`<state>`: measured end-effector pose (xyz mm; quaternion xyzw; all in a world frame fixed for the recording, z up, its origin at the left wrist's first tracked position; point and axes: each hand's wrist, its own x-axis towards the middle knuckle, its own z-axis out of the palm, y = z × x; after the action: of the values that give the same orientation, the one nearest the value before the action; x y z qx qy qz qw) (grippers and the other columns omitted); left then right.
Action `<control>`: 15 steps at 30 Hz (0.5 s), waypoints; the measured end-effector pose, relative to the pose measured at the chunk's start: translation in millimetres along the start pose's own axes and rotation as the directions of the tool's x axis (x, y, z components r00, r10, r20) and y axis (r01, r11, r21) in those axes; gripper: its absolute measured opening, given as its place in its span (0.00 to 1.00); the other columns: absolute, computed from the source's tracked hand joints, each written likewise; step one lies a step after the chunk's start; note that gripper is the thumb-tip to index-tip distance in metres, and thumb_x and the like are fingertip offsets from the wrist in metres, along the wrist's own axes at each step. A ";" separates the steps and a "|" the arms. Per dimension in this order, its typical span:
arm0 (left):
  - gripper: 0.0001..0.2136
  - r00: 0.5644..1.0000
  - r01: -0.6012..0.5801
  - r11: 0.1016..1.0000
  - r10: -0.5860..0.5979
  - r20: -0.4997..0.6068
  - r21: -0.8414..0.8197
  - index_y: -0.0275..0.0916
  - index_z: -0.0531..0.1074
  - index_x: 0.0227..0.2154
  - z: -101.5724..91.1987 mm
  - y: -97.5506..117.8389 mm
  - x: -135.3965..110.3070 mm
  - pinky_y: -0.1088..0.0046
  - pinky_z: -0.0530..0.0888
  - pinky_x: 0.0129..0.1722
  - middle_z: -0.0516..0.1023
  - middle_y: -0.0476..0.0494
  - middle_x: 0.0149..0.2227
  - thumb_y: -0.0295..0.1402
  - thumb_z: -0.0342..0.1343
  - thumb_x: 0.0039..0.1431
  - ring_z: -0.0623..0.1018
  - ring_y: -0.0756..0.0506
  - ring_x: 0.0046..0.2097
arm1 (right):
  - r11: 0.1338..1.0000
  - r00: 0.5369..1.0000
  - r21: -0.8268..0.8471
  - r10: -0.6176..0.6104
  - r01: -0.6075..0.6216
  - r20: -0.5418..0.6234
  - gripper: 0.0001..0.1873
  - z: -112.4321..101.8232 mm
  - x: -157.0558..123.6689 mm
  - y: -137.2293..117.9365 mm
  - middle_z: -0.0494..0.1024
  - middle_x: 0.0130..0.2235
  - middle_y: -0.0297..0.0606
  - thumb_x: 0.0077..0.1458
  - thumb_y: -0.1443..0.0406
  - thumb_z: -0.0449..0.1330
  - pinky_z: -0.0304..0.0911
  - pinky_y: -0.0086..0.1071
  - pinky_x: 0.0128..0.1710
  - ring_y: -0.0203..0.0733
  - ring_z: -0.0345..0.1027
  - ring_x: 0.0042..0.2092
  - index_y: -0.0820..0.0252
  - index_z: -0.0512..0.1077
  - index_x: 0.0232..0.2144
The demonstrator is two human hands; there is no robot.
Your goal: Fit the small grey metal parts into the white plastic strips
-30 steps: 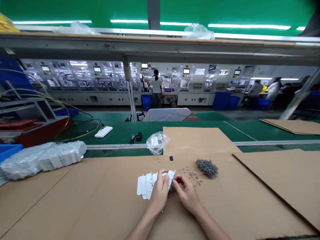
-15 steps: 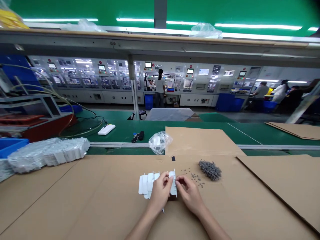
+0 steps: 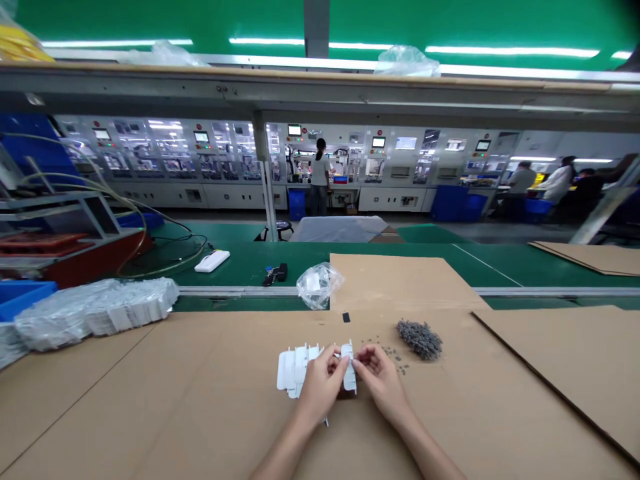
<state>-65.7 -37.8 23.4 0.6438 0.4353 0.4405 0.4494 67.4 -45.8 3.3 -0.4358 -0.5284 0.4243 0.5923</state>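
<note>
My left hand [image 3: 321, 383] is closed on a small white plastic piece [image 3: 349, 368], held upright with thumb and fingers at its left edge. My right hand [image 3: 379, 380] is closed too, thumb and fingertips pinched against the piece's right side; whatever tiny part may sit between them is hidden. Several similar white plastic pieces [image 3: 290, 371] lie overlapping on the cardboard, partly behind my left hand. Beyond my right hand is a heap of small grey parts [image 3: 420, 340], with loose ones [image 3: 399, 360] scattered toward my fingers.
Brown cardboard [image 3: 200, 400] covers the worktop, with a raised sheet edge [image 3: 545, 383] at right. Wrapped white stacks [image 3: 100, 307] lie at left by a blue bin [image 3: 25, 299]. A clear plastic bag [image 3: 320, 285] sits ahead. A person [image 3: 320, 175] stands at machines behind.
The white piece and my left thumb have shifted slightly right. My right fingers have curled more, the thumb now pressing against the piece. The heap and the overlapping pieces stay put.
</note>
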 end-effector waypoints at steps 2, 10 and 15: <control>0.12 1.000 0.013 1.000 -0.013 0.008 -0.013 0.37 0.66 0.31 -1.0 -0.2 0.8 0.80 0.61 0.17 0.68 0.52 0.17 0.41 0.46 0.52 0.67 0.52 0.18 | 0.998 0.999 0.045 0.044 -0.043 -0.007 0.13 -0.8 1.5 1.0 0.69 0.28 0.34 0.42 0.59 0.60 0.64 0.31 0.31 0.39 0.66 0.31 0.59 0.63 0.29; 0.12 0.999 0.005 1.000 -0.006 -0.044 -0.027 0.38 0.67 0.31 -6.1 5.0 1.6 0.80 0.64 0.19 0.71 0.47 0.25 0.41 0.46 0.51 0.71 0.50 0.24 | 0.992 0.983 -0.021 0.124 -0.122 0.138 0.13 2.5 -1.4 -4.7 0.72 0.27 0.37 0.45 0.57 0.57 0.64 0.33 0.31 0.41 0.66 0.30 0.62 0.68 0.27; 0.12 1.000 0.002 0.999 -0.003 -0.031 -0.036 0.37 0.67 0.29 -4.9 3.6 1.7 0.80 0.65 0.19 0.71 0.47 0.24 0.42 0.46 0.51 0.71 0.49 0.25 | 0.990 0.985 -0.004 0.142 -0.142 0.097 0.14 1.9 -0.3 -2.6 0.71 0.24 0.34 0.43 0.55 0.58 0.64 0.31 0.28 0.39 0.66 0.27 0.61 0.67 0.24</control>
<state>-69.4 -36.0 28.2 0.6281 0.4350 0.4577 0.4547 65.6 -46.7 5.8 -0.4505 -0.5237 0.4869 0.5345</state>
